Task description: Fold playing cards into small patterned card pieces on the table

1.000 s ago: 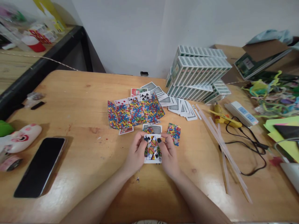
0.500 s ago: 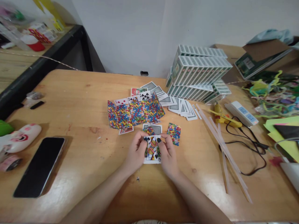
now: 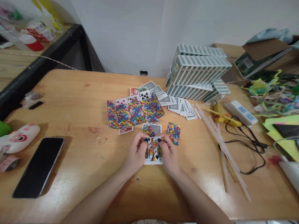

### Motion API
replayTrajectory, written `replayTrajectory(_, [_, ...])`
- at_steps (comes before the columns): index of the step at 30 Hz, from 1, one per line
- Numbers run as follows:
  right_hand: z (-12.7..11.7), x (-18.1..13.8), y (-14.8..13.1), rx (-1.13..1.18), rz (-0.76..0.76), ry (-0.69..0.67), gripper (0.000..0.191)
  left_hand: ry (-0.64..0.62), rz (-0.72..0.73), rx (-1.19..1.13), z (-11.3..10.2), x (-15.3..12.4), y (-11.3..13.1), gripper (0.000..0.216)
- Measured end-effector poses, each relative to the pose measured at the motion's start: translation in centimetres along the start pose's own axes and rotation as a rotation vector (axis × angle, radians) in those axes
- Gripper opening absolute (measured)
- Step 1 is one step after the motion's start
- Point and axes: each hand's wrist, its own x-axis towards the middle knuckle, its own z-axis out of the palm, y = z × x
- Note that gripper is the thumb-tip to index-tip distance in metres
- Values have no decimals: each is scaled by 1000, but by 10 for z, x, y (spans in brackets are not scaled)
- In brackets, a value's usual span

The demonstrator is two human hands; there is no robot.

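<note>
Between my two hands is a queen of spades playing card, face up. My left hand pinches its left edge and my right hand its right edge, thumbs on top. Multicoloured patterned pieces show along both sides of the card. Just beyond my fingers lie a face-down card and another multicoloured piece, partly covered. A multicoloured card rests right of my right hand. Farther back stands a folded multicoloured panel, with face-up cards such as a seven of diamonds behind it.
Face-down cards fan out at the back, beside stacked card boxes. On the right are glue sticks, a yellow glue gun, a power strip and black cable. A phone and plush toy lie left.
The queen of spades has shifted very slightly to the right and toward me within my hands. Both hands keep their grip, and the surrounding things stay put apart from a small camera shift.
</note>
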Motion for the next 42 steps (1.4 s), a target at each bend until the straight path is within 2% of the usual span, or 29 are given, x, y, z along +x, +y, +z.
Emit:
replayTrajectory(8, [-1,0,0,-18,-51,37,12,5,15,1,2,-1,0,11])
replayTrajectory(23, [-2,0,8,125,18,40,11,45,6,-15,2,-1,2,12])
replayTrajectory(32, [1,1,4,314,159,12,3,32,26,-30,0,0,3,14])
replayTrajectory(35, [0,1,-1,402,218,-46,3,36,28,-28,-3,2,4,13])
replayTrajectory(39, [-5,3,-4,519,324,-268,19,35,57,-16,-7,5,3,13])
replayTrajectory(42, [-6,5,-4,475,426,-328,22,9,87,5,-10,5,1,13])
